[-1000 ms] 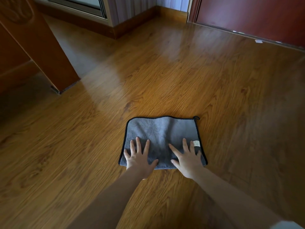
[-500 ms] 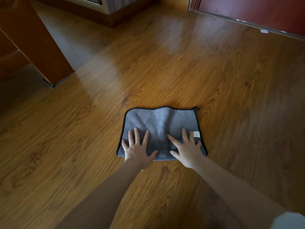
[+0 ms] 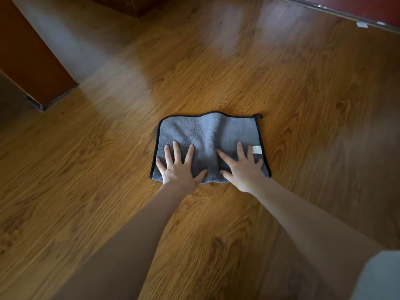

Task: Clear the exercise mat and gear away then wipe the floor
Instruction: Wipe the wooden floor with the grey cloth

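Both hands, left hand [image 3: 180,169] and right hand [image 3: 243,168], press flat with spread fingers on the grey cloth's [image 3: 207,135] near edge on the wooden floor [image 3: 86,169].

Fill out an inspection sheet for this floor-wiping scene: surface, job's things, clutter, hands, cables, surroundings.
Surface: wooden floor, glossy, with pale window glare.
Job's things: grey cloth spread flat, black-edged, white tag at its right edge; no mat or gear seen.
Clutter: nothing seen.
Hands: left hand and right hand press flat on the cloth's near half, fingers spread.
Cables: nothing seen.
Surroundings: wooden furniture panel at left; dark red door at top right.
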A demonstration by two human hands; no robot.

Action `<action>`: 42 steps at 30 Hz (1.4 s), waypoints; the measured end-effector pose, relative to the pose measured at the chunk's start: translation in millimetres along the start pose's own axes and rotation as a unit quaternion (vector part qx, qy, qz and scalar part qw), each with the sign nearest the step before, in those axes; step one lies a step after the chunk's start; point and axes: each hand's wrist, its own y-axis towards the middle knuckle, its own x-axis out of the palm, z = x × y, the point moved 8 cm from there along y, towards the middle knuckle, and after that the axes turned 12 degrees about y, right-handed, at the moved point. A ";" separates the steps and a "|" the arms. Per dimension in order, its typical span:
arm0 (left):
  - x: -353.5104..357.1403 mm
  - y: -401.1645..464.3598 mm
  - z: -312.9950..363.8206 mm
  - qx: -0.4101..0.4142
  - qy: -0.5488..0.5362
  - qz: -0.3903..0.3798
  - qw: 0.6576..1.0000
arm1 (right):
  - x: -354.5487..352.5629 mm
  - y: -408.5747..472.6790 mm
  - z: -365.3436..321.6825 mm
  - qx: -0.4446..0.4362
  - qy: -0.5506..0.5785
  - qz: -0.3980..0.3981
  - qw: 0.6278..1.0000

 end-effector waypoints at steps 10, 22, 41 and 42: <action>-6.6 35.6 0.8 -0.018 -0.017 0.036 0.999 | -15.3 35.6 0.9 -0.009 -0.019 0.018 1.000; 20.4 -37.8 -5.6 -0.015 -0.001 0.063 0.998 | 28.6 -32.3 -2.7 -0.054 -0.025 0.063 0.996; 82.5 -185.2 -109.7 -0.017 -0.008 0.019 1.000 | 119.5 -152.9 -91.5 -0.208 -0.028 0.066 0.975; 83.3 -184.8 -114.5 -0.022 -0.013 0.013 1.000 | 118.8 -149.3 -95.7 -0.214 -0.033 0.064 0.974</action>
